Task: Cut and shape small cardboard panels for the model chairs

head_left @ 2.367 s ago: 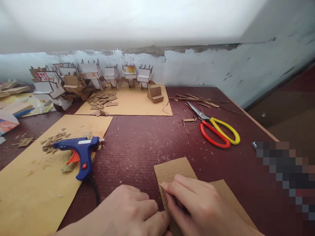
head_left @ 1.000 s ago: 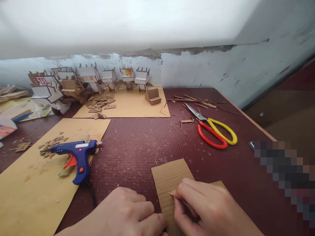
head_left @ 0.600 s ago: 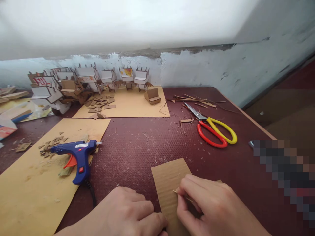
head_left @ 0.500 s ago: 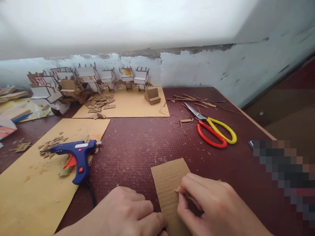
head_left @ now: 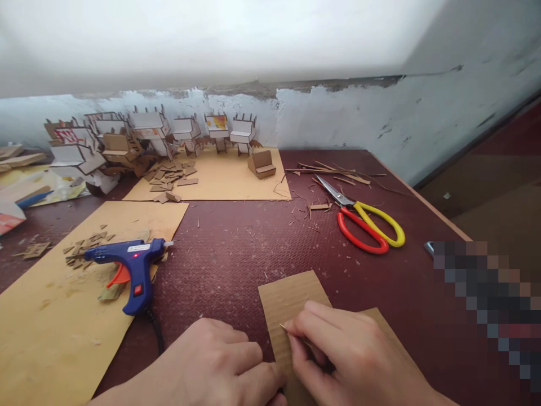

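A strip of corrugated cardboard (head_left: 291, 287) lies on the dark red table in front of me. My left hand (head_left: 230, 361) has its fingers curled over the near left edge of the strip and presses on it; the fingertips are partly hidden. Between the thumb and index finger of my right hand (head_left: 342, 349) is a thin pale toothpick (head_left: 283, 326), its point sticking out to the left, low over the cardboard. Beneath the right hand, more brown cardboard (head_left: 386, 332) shows on the right side.
A blue glue gun (head_left: 139, 265), its red light lit, lies on a yellow sheet (head_left: 46, 327) at left. Scissors (head_left: 359, 217) with red and yellow handles lie at right. Small cardboard models (head_left: 243, 132) line the wall, near cut pieces (head_left: 169, 180). A pixelated object (head_left: 486, 304) is far right.
My right hand has slid left across the cardboard with the toothpick, uncovering more cardboard on its right. My left hand stays nearly where it was.
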The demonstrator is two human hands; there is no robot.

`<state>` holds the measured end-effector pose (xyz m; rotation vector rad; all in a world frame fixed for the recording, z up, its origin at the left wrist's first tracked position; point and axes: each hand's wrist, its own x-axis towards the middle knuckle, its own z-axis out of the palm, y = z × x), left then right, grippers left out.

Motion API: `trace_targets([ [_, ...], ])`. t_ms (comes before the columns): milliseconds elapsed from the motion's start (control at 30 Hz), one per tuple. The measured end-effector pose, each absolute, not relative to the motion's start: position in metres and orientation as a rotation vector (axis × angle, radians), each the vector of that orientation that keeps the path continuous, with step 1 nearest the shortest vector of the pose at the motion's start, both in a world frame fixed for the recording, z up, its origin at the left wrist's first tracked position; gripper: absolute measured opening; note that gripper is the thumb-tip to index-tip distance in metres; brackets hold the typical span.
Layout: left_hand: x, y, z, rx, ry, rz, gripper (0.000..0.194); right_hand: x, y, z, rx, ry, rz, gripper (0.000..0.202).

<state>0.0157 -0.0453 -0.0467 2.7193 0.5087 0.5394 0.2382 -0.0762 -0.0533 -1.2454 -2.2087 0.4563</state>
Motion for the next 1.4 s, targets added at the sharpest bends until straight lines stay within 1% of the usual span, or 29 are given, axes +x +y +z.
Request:
trace_targets([
  [200,0.016,-0.045,-0.046,2.745,0.517,0.554,0.038,0.238,-0.077,-0.054,-1.243,-2.248,0.501,0.022],
  [467,0.017,-0.043,-0.047,2.721,0.512,0.548,0.037,0.241,-0.080,-0.053,-1.311,-2.240,0.373,0.023],
  [867,0.015,-0.046,-0.044,2.708,0.522,0.537,0.035,0.245,-0.078,-0.051,-1.434,-2.277,0.395,0.022],
  [1400,0.016,-0.044,-0.042,2.717,0.523,0.524,0.033,0.253,-0.073,-0.044,-1.559,-2.254,0.296,0.019],
])
